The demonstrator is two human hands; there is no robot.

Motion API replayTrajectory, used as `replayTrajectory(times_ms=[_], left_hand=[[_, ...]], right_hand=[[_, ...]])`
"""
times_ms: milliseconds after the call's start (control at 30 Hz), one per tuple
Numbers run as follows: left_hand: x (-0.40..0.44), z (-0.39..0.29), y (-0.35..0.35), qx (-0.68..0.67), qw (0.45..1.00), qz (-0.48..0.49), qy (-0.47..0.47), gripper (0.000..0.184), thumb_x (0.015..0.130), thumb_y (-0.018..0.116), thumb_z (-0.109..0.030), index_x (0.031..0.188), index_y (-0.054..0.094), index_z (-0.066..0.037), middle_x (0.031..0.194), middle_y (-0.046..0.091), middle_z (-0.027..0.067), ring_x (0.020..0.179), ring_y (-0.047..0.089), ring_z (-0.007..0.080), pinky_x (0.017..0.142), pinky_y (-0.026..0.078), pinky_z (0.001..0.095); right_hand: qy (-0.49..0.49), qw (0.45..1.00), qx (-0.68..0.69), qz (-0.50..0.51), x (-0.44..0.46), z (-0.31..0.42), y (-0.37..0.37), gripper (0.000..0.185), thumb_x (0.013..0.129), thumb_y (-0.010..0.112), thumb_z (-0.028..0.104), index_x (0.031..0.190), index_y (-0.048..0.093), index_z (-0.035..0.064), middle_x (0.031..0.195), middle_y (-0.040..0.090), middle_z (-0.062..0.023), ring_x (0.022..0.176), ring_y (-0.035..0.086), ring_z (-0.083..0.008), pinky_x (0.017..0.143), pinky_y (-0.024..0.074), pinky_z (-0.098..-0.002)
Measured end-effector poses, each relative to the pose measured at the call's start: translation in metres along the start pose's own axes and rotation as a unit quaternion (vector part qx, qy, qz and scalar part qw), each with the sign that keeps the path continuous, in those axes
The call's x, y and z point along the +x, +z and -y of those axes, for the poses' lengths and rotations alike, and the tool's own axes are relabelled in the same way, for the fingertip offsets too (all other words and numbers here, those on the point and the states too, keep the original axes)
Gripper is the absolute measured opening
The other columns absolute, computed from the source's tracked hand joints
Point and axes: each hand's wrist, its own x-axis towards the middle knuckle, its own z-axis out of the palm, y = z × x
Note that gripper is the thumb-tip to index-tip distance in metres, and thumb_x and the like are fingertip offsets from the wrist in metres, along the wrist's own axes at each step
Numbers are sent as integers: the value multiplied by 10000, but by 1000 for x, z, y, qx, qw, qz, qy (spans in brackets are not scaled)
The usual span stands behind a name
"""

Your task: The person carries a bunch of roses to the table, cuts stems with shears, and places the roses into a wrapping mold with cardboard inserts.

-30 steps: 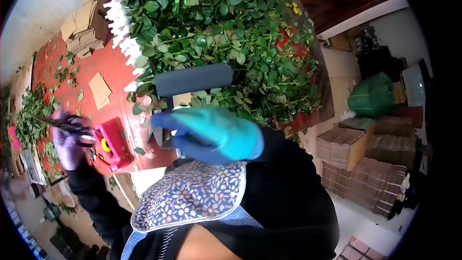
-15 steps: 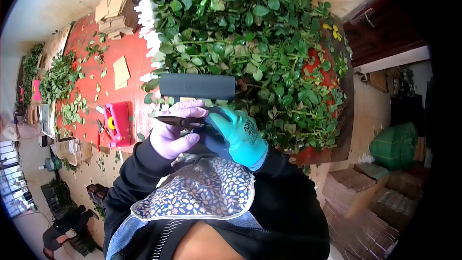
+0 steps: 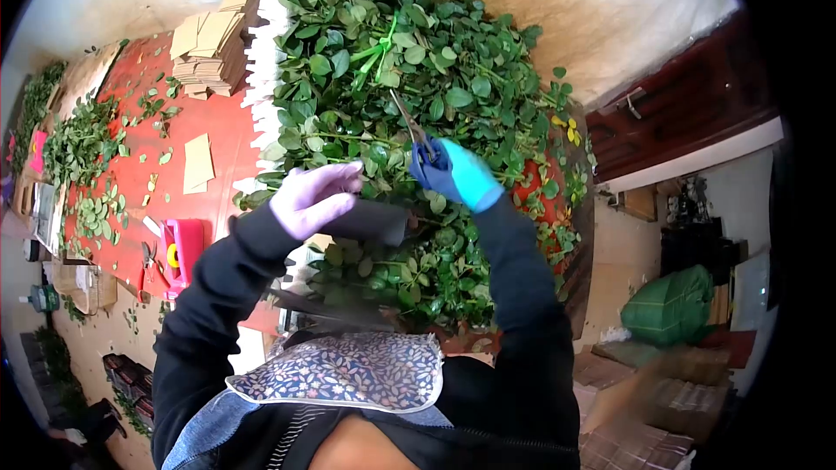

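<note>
My right hand (image 3: 453, 172), in a teal and navy glove, grips a pair of scissors (image 3: 411, 120) whose blades point up and away over the leaves. Beneath and beyond it lies a big pile of leafy green stems (image 3: 453, 70), with white wrapped ends along its left side. A bright green ribbon (image 3: 374, 59) rests on the pile. My left hand (image 3: 315, 198), in a lilac glove, is held up with thumb and fingers apart and nothing in it. Just right of and below that hand is a dark grey roll-shaped bar (image 3: 370, 222), partly covered by it.
On the red table (image 3: 231, 126) are stacked brown cards (image 3: 209, 52), loose cards (image 3: 198, 164), a pink holder (image 3: 185, 252) and red-handled pliers-like tool (image 3: 151, 270). Cardboard boxes (image 3: 627, 383) and a green sack (image 3: 669, 306) stand to the right, near a dark red door (image 3: 688, 104).
My hands have come apart. The right hand has moved forward over the pile with the scissors, while the left has drawn off, its fingers spread. The view has shifted.
</note>
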Motion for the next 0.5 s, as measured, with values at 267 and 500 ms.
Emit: replayTrajectory(times_ms=[267, 500], left_hand=[[-111, 3, -58, -96, 980, -166, -61, 396, 935, 578, -51, 1315, 513, 40, 1126, 642, 85, 1027, 600, 140, 944, 464, 270], [-158, 19, -77, -127, 946, -266, -136, 389, 924, 613, -81, 1287, 532, 32, 1095, 643, 85, 1000, 603, 143, 921, 475, 285]], right_hand=[[105, 906, -404, 69, 125, 29, -46, 724, 728, 622, 683, 1096, 657, 61, 1046, 686, -199, 955, 653, -355, 857, 495, -406], [134, 906, -388, 107, 159, 46, -35, 581, 810, 612, 587, 1046, 673, 59, 1011, 670, -192, 927, 644, -307, 847, 485, -392]])
